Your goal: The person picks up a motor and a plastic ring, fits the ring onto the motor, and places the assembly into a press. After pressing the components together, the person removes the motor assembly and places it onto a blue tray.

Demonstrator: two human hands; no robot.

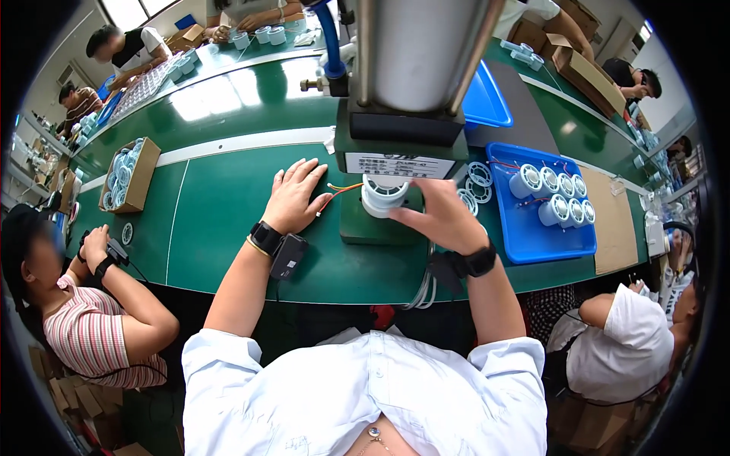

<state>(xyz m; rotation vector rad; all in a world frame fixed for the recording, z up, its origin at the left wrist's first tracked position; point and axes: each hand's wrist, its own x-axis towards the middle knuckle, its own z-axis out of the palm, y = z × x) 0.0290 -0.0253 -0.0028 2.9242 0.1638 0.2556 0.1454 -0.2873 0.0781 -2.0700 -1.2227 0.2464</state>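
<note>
A white round plastic housing with a slotted top sits on the green base of a press, directly under its head. Red and yellow wires run from the housing toward the left and end in a small white plug. My right hand reaches in from the right, its thumb against the housing's lower side and its fingers round the far side, partly hidden. Flat on the green table, left of the press, lies my left hand, fingers spread and holding nothing, close to the wires.
Right of the press, a blue tray holds several similar white housings. White slotted rings lie between tray and press. A cardboard box of rings stands at left, near a loose ring. Co-workers sit on both sides and across the table.
</note>
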